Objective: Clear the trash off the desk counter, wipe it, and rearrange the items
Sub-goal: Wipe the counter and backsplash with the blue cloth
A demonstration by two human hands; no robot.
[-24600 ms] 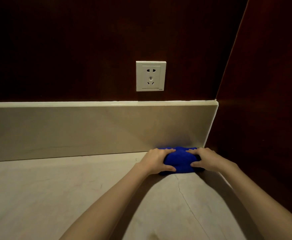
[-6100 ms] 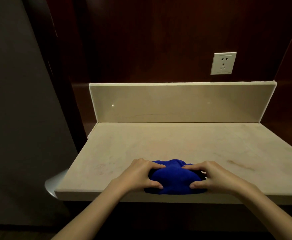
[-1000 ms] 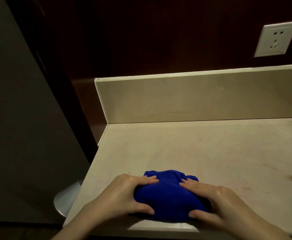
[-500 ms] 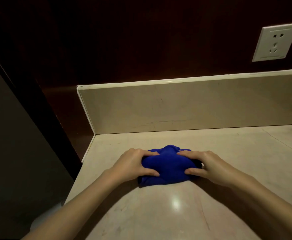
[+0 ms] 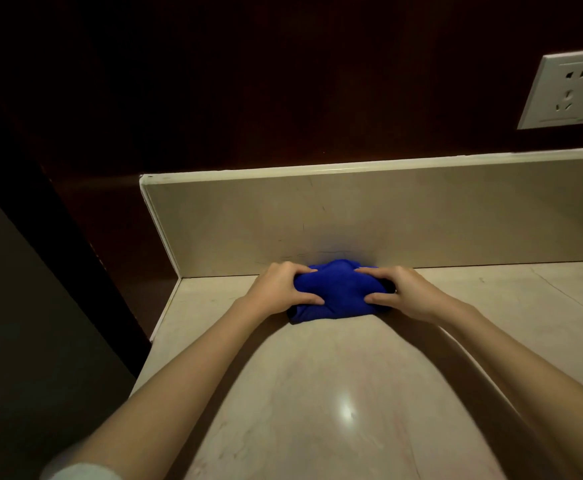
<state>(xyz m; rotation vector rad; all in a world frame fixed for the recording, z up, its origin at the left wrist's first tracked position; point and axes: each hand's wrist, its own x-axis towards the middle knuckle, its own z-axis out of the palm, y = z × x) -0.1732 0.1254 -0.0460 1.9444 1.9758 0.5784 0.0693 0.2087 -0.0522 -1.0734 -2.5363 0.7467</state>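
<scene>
A bunched blue cloth (image 5: pixel 338 295) lies on the beige stone counter (image 5: pixel 335 393), pushed up against the foot of the backsplash (image 5: pixel 369 220) near the back left corner. My left hand (image 5: pixel 279 288) grips the cloth's left side, fingers over its top and thumb on its near face. My right hand (image 5: pixel 404 289) grips the right side the same way. Both arms reach out over the counter. The cloth's far edge is hidden behind its own bulge.
A white wall socket (image 5: pixel 565 90) sits on the dark wood wall above the backsplash at the right. The counter's left edge (image 5: pixel 163 313) drops off beside a dark panel. A bright light spot reflects on the counter between my arms.
Both hands have slid the cloth away from me, from the counter's front edge a second ago to the foot of the backsplash now.
</scene>
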